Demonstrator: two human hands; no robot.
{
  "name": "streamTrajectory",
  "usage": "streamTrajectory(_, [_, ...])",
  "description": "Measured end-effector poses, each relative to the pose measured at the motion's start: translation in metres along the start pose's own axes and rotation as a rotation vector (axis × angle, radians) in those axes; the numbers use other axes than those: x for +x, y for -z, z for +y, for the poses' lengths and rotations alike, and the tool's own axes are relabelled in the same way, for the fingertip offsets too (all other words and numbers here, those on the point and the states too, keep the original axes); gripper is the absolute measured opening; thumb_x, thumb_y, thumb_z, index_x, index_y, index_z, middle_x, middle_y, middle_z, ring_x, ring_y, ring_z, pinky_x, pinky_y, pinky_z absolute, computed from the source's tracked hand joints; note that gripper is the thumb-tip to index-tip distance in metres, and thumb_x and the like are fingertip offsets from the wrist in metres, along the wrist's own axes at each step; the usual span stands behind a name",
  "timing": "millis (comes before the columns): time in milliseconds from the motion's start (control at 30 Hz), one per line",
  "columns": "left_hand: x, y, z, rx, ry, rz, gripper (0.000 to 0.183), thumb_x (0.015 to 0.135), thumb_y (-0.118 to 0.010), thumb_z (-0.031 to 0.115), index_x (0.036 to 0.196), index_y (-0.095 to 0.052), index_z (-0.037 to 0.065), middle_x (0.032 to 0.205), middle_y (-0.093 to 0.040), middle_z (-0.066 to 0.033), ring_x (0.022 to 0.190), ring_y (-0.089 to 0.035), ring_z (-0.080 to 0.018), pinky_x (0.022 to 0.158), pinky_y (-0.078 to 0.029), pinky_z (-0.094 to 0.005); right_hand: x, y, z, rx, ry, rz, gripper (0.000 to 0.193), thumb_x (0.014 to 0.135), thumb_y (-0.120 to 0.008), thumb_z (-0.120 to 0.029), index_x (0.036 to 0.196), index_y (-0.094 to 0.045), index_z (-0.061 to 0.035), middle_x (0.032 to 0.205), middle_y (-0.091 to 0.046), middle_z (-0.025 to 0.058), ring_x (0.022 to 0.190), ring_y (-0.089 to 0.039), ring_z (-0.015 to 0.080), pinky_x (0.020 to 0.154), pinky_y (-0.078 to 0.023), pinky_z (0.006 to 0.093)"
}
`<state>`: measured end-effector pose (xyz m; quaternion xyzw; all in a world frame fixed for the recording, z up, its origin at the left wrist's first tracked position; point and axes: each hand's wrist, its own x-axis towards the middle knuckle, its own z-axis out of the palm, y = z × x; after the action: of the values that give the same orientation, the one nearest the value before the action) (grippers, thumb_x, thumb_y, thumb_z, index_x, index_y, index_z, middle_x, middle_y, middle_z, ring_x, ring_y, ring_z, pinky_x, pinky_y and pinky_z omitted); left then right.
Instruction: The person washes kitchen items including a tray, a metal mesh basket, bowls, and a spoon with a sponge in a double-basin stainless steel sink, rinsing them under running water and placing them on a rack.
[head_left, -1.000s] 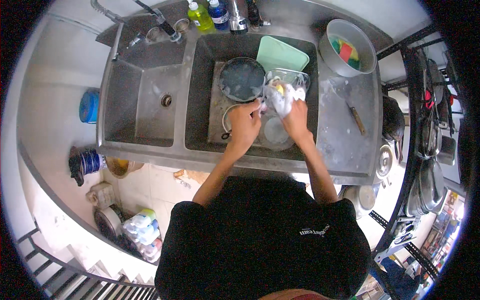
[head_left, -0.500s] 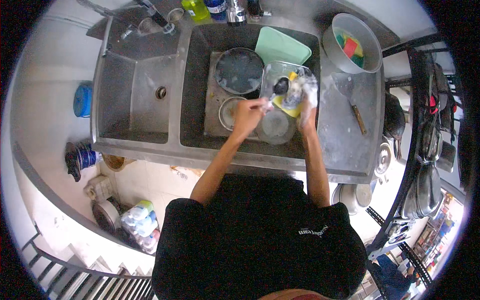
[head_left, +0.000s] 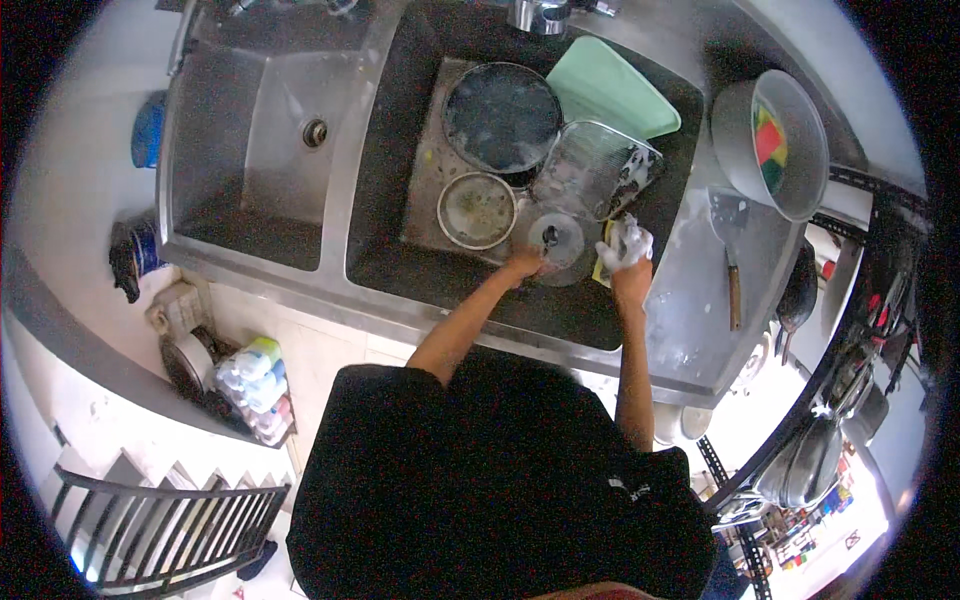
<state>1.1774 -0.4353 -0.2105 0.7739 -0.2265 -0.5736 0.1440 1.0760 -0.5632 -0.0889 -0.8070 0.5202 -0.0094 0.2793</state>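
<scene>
My left hand (head_left: 525, 266) is closed round the handle end of a dark spoon (head_left: 550, 236). The spoon's head is over a round translucent bowl (head_left: 568, 262) in the near part of the large sink. Thick white foam covers the fingers of my right hand (head_left: 629, 268), which grips a yellow sponge (head_left: 600, 270) just right of that bowl. Beyond both hands lies a clear rectangular container (head_left: 592, 172) with suds on its right side. A round, pale-rimmed dish (head_left: 477, 211) holding cloudy water sits left of the bowl.
Further back in the sink stand a dark round pan (head_left: 502, 118) and a pale green tray (head_left: 615, 88) leaning on the wall. A faucet (head_left: 540, 15) is behind. On the right counter are a grey tub (head_left: 735, 150) with coloured sponges and a wooden-handled spatula (head_left: 735, 290). A second basin (head_left: 290, 190) lies left.
Both hands have come nearer to me, away from the clear container. The spoon has moved from above that container to the round bowl. The whole view has shifted and turned somewhat.
</scene>
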Motion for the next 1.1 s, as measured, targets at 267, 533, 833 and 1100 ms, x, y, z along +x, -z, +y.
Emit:
streamTrajectory(267, [0.098, -0.046, -0.142, -1.696, 0.155, -0.187, 0.041, 0.08, -0.044, 0.027, 0.118, -0.036, 0.014, 0.106, -0.049, -0.0161, 0.098, -0.046, -0.0291, 0.078, -0.039, -0.0359, 0.006, -0.016, 0.009, 0.021, 0.185, -0.037, 0.053, 0.064, -0.065, -0.036, 0.102, -0.044, -0.0058, 0.095, -0.05, 0.0185, 0.078, -0.053, 0.0342, 0.063, -0.045, 0.0393])
streamTrajectory(533, [0.127, -0.031, -0.203, -0.421, 0.386, 0.742, 0.043, 0.078, -0.047, 0.024, 0.115, -0.038, 0.004, 0.108, -0.048, -0.0171, 0.101, -0.043, -0.0334, 0.085, -0.035, -0.041, 0.0, -0.024, 0.007, 0.046, 0.244, -0.053, 0.055, 0.064, -0.066, -0.037, 0.105, -0.044, -0.0066, 0.096, -0.051, 0.018, 0.077, -0.054, 0.0333, 0.063, -0.046, 0.0373])
streamTrajectory(833, [0.043, 0.111, -0.138, -0.176, -0.34, 0.998, 0.034, 0.062, -0.055, 0.007, 0.094, -0.054, -0.005, 0.107, -0.047, -0.0203, 0.101, -0.044, -0.0349, 0.089, -0.033, -0.0379, -0.006, -0.025, 0.003, 0.099, 0.224, 0.009, 0.065, 0.062, -0.068, -0.033, 0.107, -0.037, 0.0019, 0.086, -0.055, 0.0178, 0.075, -0.056, 0.0331, 0.063, -0.046, 0.0362])
streamTrajectory(1100, [-0.05, 0.178, -0.086, 0.738, -0.558, 0.857, 0.041, 0.068, -0.049, 0.009, 0.109, -0.048, 0.009, 0.106, -0.051, -0.0062, 0.101, -0.047, -0.0233, 0.086, -0.034, -0.0375, -0.02, -0.024, -0.003, 0.092, 0.16, 0.001, 0.07, 0.06, -0.068, -0.037, 0.109, -0.036, 0.0012, 0.093, -0.052, 0.019, 0.075, -0.054, 0.0364, 0.062, -0.045, 0.0388])
